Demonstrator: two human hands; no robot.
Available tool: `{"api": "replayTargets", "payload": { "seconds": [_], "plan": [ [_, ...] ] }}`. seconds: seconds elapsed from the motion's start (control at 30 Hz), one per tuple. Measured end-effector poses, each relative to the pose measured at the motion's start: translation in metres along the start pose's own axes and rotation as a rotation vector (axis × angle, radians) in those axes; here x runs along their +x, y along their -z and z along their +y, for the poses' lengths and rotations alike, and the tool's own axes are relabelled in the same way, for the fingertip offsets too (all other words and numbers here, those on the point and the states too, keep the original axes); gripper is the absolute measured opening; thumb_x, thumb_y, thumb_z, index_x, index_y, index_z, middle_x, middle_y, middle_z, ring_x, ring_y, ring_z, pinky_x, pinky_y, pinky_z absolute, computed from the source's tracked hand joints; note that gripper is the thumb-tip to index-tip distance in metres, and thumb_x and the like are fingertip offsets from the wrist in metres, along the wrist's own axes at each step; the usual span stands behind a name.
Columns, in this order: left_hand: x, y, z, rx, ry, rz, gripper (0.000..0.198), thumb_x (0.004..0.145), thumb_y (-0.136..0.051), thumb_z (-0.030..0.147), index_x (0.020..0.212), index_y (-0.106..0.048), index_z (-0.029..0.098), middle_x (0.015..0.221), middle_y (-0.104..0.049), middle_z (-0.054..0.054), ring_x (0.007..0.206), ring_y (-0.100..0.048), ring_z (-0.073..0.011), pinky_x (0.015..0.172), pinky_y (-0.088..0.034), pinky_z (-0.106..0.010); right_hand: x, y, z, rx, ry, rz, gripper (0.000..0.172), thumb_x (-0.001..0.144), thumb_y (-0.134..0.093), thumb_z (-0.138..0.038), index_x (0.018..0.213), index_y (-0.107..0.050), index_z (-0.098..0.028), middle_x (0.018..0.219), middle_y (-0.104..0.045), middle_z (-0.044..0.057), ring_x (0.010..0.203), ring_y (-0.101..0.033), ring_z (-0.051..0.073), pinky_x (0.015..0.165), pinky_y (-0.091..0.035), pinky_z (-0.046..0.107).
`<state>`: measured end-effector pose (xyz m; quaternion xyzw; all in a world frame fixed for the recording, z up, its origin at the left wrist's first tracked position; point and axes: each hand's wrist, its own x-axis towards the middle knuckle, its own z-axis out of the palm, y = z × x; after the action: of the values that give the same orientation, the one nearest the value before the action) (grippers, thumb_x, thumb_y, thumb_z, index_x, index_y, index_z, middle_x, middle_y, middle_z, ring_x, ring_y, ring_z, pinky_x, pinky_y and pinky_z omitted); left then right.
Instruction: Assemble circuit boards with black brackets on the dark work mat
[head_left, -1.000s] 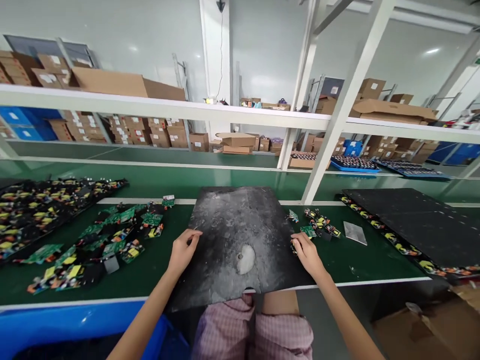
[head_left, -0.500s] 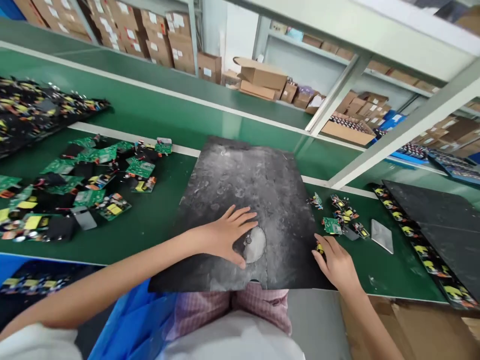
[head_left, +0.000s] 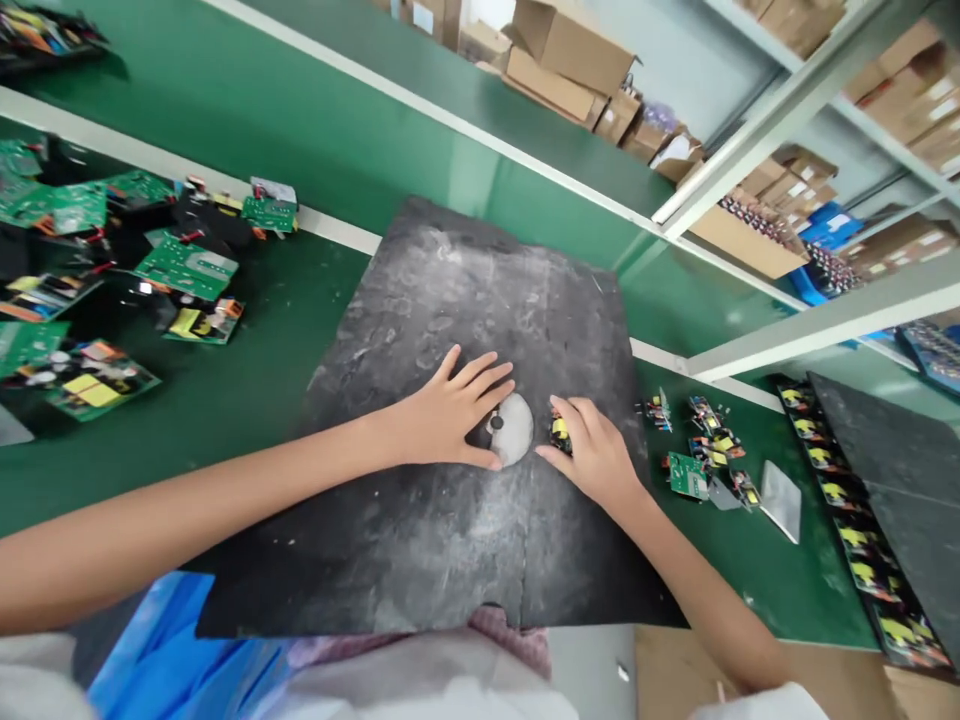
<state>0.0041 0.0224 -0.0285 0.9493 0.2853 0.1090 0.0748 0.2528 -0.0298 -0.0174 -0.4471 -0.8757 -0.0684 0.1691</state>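
My left hand (head_left: 450,412) lies with its fingers spread on a worn black mat (head_left: 442,540). Its thumb and fingertips sit around the left edge of a flat grey disc (head_left: 516,432) with a small dark spot. Just right of the disc, my right hand (head_left: 598,455) is closed on a small circuit board (head_left: 559,432) with a yellow part showing between thumb and fingers. Most of that board is hidden by the hand.
Loose circuit boards (head_left: 187,268) are scattered on the green bench (head_left: 300,290) at left. A smaller group (head_left: 705,450) and a silver plate (head_left: 782,500) lie at right, near a black sheet (head_left: 907,470) edged by a row of boards. A white post (head_left: 795,325) slants behind.
My right hand has moved left with the circuit board, from the mat's right edge to beside the disc. The left hand stays spread next to the disc. The view has shifted and tilted.
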Motion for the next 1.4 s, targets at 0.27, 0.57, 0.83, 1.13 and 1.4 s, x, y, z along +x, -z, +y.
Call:
{"api": "replayTargets", "payload": {
  "seconds": [0.27,0.57,0.83,1.13,1.4],
  "plan": [
    [-0.004,-0.001,0.006,-0.085,0.035,0.010,0.099,0.075,-0.053,0.074,0.144,-0.030,0.008,0.152,-0.020,-0.015,0.141,-0.011,-0.0348,0.111,0.005,-0.059,-0.009,0.012,0.008,-0.016,0.020,-0.093,0.050,0.095,-0.039,-0.051,0.126,-0.041,-0.011,0.103,-0.052,0.015,0.088,-0.059,0.026,0.068,-0.056,0.037],
    [-0.007,-0.002,0.010,-0.146,0.000,0.013,0.102,0.072,-0.050,0.078,0.143,-0.032,0.007,0.151,-0.024,-0.015,0.142,-0.012,-0.0318,0.110,0.017,-0.054,0.003,0.020,-0.010,0.238,-0.102,0.009,0.041,0.093,-0.043,-0.055,0.113,-0.041,-0.019,0.098,-0.052,0.008,0.087,-0.057,0.021,0.071,-0.052,0.033],
    [-0.009,-0.003,0.014,-0.119,0.029,0.034,0.097,0.074,-0.054,0.072,0.143,-0.033,0.007,0.150,-0.024,-0.015,0.141,-0.013,-0.0340,0.110,0.009,-0.060,0.018,0.012,-0.043,0.177,0.110,-0.077,0.043,0.095,-0.036,-0.055,0.114,-0.039,-0.016,0.094,-0.052,0.010,0.080,-0.054,0.022,0.066,-0.046,0.033],
    [-0.008,-0.004,0.014,-0.118,0.038,0.015,0.100,0.071,-0.055,0.075,0.143,-0.032,0.010,0.151,-0.023,-0.012,0.142,-0.012,-0.0348,0.111,0.002,-0.063,0.026,0.004,-0.033,0.057,0.118,-0.139,0.045,0.098,-0.021,-0.051,0.101,-0.046,-0.015,0.084,-0.050,0.009,0.076,-0.045,0.023,0.066,-0.039,0.036],
    [-0.008,-0.004,0.015,-0.114,0.033,-0.026,0.101,0.072,-0.054,0.076,0.145,-0.030,0.010,0.152,-0.019,-0.009,0.142,-0.009,-0.0341,0.110,0.004,-0.063,0.027,0.004,-0.035,0.163,0.175,-0.158,0.044,0.099,-0.020,-0.050,0.105,-0.045,-0.014,0.087,-0.049,0.009,0.078,-0.045,0.023,0.067,-0.040,0.036]
  ]
}}
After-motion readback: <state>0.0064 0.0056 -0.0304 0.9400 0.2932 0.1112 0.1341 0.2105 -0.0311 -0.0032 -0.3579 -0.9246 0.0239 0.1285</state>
